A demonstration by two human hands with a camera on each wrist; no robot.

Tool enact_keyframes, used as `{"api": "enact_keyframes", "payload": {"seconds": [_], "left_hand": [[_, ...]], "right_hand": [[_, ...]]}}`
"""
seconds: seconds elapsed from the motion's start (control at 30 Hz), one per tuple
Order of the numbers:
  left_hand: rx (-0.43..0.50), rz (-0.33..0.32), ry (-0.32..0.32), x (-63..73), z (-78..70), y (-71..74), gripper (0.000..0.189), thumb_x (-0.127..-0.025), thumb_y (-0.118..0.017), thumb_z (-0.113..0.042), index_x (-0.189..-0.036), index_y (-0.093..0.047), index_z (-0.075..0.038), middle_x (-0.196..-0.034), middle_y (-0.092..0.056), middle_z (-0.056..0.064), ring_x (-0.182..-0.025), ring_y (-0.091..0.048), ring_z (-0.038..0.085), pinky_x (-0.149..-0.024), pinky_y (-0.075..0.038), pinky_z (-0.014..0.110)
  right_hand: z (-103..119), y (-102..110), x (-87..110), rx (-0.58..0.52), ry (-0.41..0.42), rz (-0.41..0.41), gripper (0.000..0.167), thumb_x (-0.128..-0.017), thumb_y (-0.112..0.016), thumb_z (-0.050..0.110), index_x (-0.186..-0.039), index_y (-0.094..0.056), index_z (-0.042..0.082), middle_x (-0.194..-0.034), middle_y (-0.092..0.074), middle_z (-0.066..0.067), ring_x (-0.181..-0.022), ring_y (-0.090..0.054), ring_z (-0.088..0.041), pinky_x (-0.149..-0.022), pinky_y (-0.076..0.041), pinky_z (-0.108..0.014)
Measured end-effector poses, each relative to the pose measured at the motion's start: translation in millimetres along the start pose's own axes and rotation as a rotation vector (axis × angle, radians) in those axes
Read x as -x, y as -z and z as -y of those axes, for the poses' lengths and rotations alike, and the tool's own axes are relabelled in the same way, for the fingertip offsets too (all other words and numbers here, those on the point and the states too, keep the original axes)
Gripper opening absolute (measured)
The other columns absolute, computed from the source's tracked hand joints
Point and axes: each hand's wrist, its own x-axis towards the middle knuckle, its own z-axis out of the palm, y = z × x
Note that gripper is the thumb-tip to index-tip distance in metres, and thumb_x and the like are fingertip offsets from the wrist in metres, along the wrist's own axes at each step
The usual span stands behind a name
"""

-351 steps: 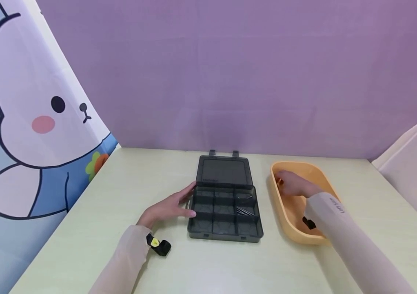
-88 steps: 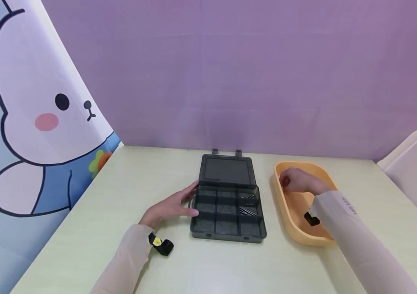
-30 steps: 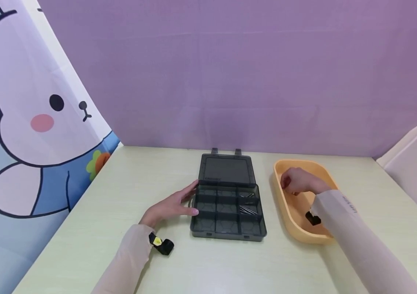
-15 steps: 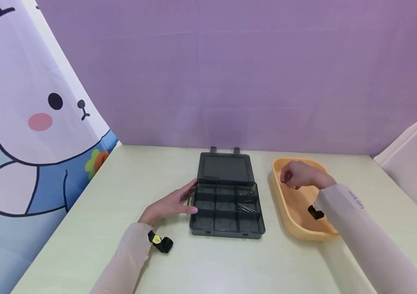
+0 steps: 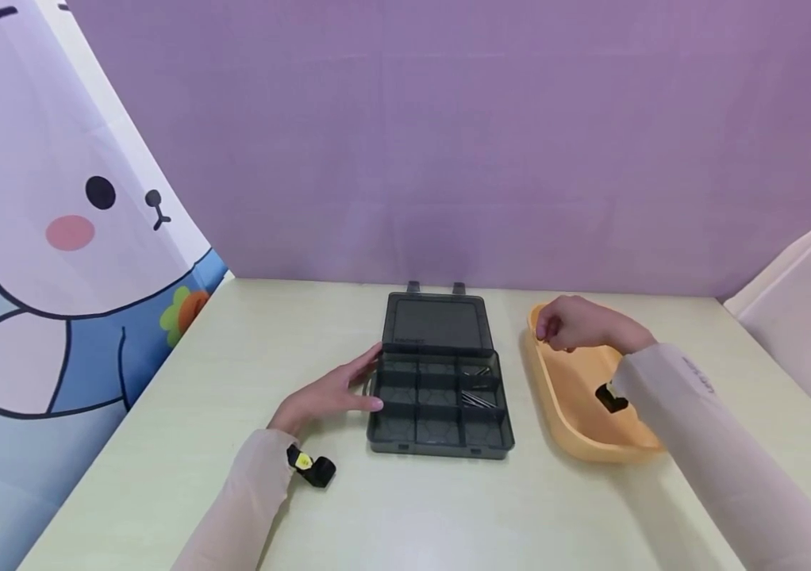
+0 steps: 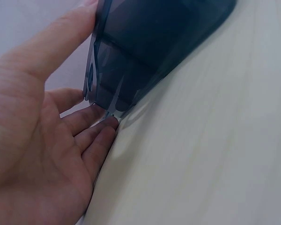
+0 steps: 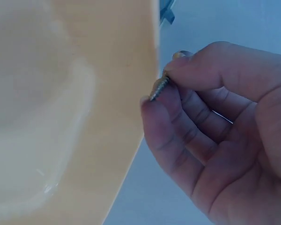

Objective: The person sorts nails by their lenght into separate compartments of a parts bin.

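Observation:
A dark grey see-through compartment box (image 5: pixel 437 449) lies on the table with its lid (image 5: pixel 437 323) folded back. Slim metal pieces (image 5: pixel 477 400) lie in its middle right compartment, and smaller metal bits (image 5: pixel 478 371) in the one behind. My left hand (image 5: pixel 330 395) rests against the box's left side, thumb at the rim and fingers low on the wall (image 6: pixel 126 61). Above the left rim of an orange tray (image 5: pixel 555 412), my right hand (image 5: pixel 577 323) pinches a small threaded screw (image 7: pixel 160 87) between thumb and fingers. A thin shiny edge (image 7: pixel 222 116) shows behind those fingers; its kind is unclear.
The tray stands right of the box, a strip of pale table (image 5: pixel 523 432) between them. Behind the table hangs a purple cloth (image 5: pixel 391 159); a cartoon-printed cloth (image 5: pixel 70 230) hangs at the left. Black wrist cameras are strapped to both sleeves.
My right hand has risen from inside the tray to above its left rim, moving slightly left in the last half second. The left hand stays at the box.

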Motion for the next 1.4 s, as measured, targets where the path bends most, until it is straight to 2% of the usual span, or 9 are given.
{"api": "enact_keyframes", "payload": {"seconds": [0.23,0.67,0.9,1.07,1.4], "left_hand": [[0.002,-0.004,0.002,-1.0,1.9,-0.9,0.095,-0.089,-0.069,-0.028,-0.155,-0.001,-0.019,-0.161,-0.007,0.011,-0.146,-0.015,0.035,-0.118,-0.018,0.051],[0.012,-0.003,0.004,0.8,3.9,-2.7,0.093,-0.09,-0.067,-0.023,-0.155,0.0,-0.018,-0.161,-0.005,0.01,-0.146,-0.014,0.035,-0.118,-0.017,0.051],[0.016,0.001,0.004,-0.2,3.3,-2.3,0.095,-0.089,-0.068,-0.027,-0.155,-0.001,-0.018,-0.161,-0.006,0.01,-0.147,-0.014,0.033,-0.118,-0.017,0.05],[0.02,0.002,0.016,-0.1,4.6,-2.6,0.097,-0.088,-0.069,-0.029,-0.155,-0.001,-0.02,-0.161,-0.007,0.01,-0.147,-0.014,0.033,-0.118,-0.017,0.049],[0.016,-0.001,-0.012,-2.9,6.5,-4.7,0.093,-0.09,-0.067,-0.025,-0.155,-0.001,-0.017,-0.161,-0.006,0.011,-0.146,-0.015,0.034,-0.118,-0.017,0.049]], "right_hand": [[12.4,-1.7,-9.4,-0.015,0.014,0.007,0.02,-0.075,-0.053,-0.013,-0.085,-0.063,0.001,-0.072,-0.061,-0.004,-0.056,-0.049,-0.013,-0.051,-0.044,-0.027],[29.0,-21.4,-32.7,0.017,0.048,0.045,0.016,-0.075,-0.057,-0.01,-0.084,-0.064,0.001,-0.072,-0.06,-0.003,-0.058,-0.049,-0.01,-0.053,-0.046,-0.025],[36.8,-31.1,-41.1,0.01,0.034,0.089,0.017,-0.079,-0.055,-0.011,-0.09,-0.065,-0.002,-0.076,-0.061,-0.004,-0.06,-0.049,-0.011,-0.054,-0.045,-0.023],[40.9,-38.9,-48.3,0.025,0.038,0.097,0.014,-0.08,-0.059,-0.008,-0.089,-0.065,0.0,-0.077,-0.062,-0.005,-0.063,-0.053,-0.012,-0.056,-0.049,-0.024],[40.3,-49.2,-58.7,0.048,0.053,0.096,0.016,-0.079,-0.059,-0.008,-0.09,-0.067,0.001,-0.078,-0.064,-0.005,-0.064,-0.053,-0.012,-0.058,-0.048,-0.024]]}}
